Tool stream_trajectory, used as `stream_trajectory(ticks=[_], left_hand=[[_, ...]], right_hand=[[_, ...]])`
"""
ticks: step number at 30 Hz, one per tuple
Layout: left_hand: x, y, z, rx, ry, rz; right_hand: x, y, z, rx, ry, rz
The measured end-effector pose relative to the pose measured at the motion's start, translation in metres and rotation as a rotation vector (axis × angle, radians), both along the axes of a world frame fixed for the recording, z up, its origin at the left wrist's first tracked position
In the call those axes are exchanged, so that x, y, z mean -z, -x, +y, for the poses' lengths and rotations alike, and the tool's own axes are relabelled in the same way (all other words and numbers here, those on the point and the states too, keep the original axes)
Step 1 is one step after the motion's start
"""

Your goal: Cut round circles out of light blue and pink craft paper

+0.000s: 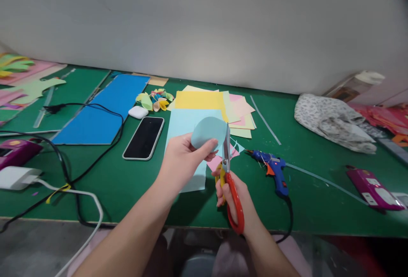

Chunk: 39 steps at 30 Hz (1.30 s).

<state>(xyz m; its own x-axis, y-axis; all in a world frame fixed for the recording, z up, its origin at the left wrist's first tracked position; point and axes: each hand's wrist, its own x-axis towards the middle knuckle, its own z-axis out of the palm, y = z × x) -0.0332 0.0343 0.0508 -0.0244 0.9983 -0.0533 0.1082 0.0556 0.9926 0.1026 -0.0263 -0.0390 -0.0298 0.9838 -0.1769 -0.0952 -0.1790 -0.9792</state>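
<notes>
Between its thumb and fingers, my left hand (186,153) pinches a rounded light blue paper piece (208,130). My right hand (239,192) is wrapped round the handles of a pair of scissors (234,200), one loop red and the other yellow. The blades point away from me, upright along the right edge of the round piece, and look nearly closed. Below both hands lies a light blue sheet (178,128) on the green table. Pink and blue paper scraps (218,163) lie beside the scissors, partly hidden by the hands.
Yellow, cream and pink sheets (199,99) lie behind. Right of my hands is a blue glue gun (270,166) with a clear glue stick and cord. To the left are a phone (144,138), a white case (138,112), paper flowers (156,99), a blue board (102,115) and cables.
</notes>
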Motion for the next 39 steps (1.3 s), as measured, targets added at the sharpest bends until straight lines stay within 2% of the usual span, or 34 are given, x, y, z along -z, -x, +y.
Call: stream_trajectory(ticks=[8, 16, 23, 30, 39], left_hand=[[-0.001, 0.001, 0.002, -0.018, -0.008, -0.02], [0.001, 0.003, 0.004, -0.056, -0.057, -0.063], [0.003, 0.004, 0.004, -0.084, -0.074, -0.04], [-0.004, 0.004, 0.002, 0.007, -0.031, 0.065], [-0.001, 0.006, 0.005, 0.01, -0.032, -0.022]], right_hand=[[-0.007, -0.002, -0.001, -0.056, 0.015, 0.02], [-0.004, -0.003, -0.003, -0.044, 0.034, 0.031], [-0.012, 0.0, -0.002, -0.033, 0.055, 0.039], [-0.014, -0.004, -0.001, -0.062, -0.03, -0.006], [-0.005, -0.007, -0.003, -0.069, -0.03, 0.062]])
